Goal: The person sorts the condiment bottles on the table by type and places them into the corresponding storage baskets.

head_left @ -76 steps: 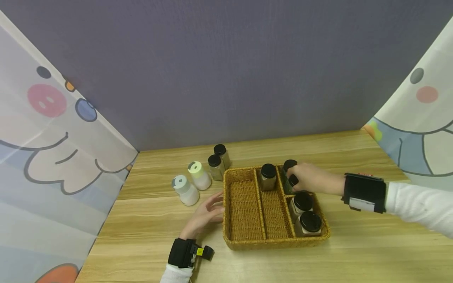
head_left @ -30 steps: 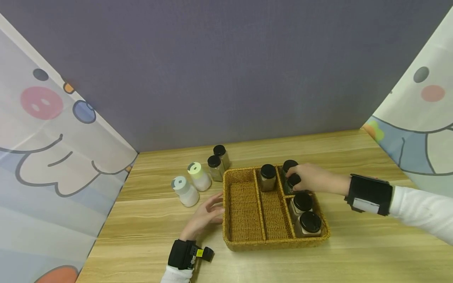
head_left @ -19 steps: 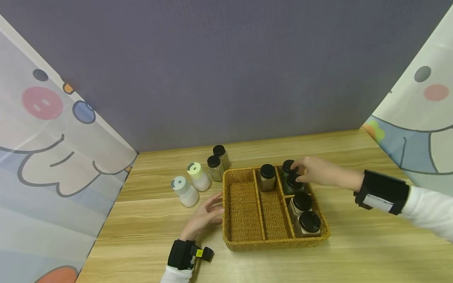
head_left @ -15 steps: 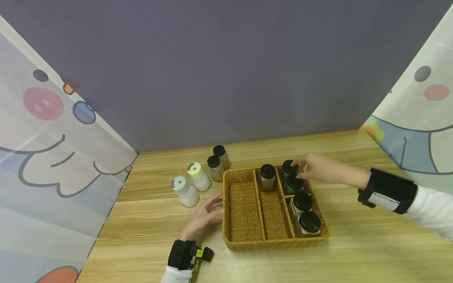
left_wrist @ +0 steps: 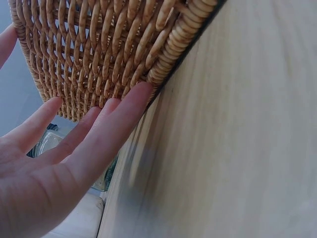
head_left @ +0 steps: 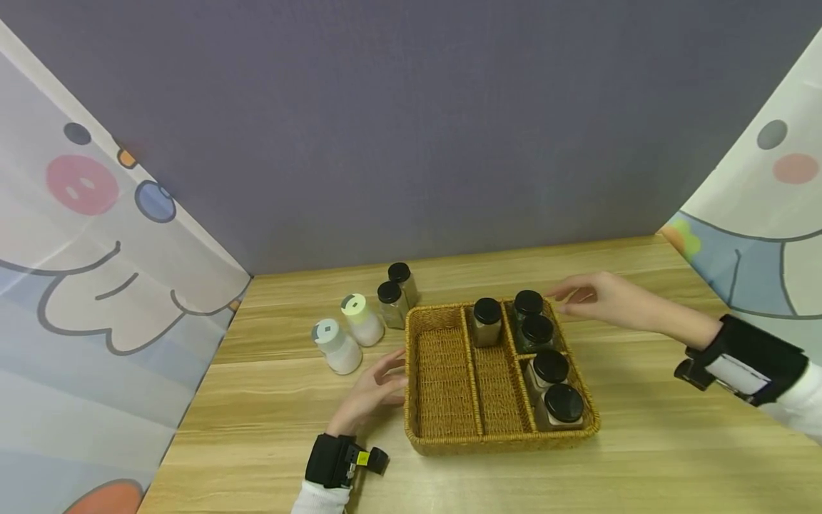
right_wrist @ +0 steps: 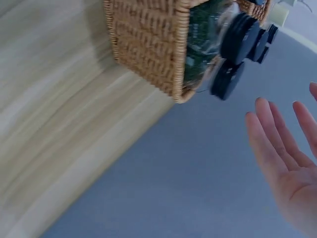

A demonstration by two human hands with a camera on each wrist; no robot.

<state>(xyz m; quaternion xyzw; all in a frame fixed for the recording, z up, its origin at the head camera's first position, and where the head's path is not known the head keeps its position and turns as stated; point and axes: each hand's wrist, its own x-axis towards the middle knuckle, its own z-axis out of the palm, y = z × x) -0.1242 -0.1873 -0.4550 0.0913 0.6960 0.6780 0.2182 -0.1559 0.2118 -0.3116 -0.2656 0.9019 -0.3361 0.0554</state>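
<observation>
A woven basket with dividers stands on the wooden table. My left hand touches its left side with extended fingers; the left wrist view shows the fingertips against the weave. In the back right compartment sit two black-lidded jars, one at the back and one in front of it, with green contents visible in the right wrist view. My right hand hovers just right of them, fingers extended, holding nothing. Two wider black-lidded jars fill the front right compartment; one jar stands in the middle one.
Left of the basket stand a white-capped bottle, a yellow-capped bottle and two black-lidded jars. A grey panel rises behind the table, with printed curtains at both sides.
My right hand has let go of the front jar in the back right compartment and moved up and right, off the basket. The left hand has stayed in place.
</observation>
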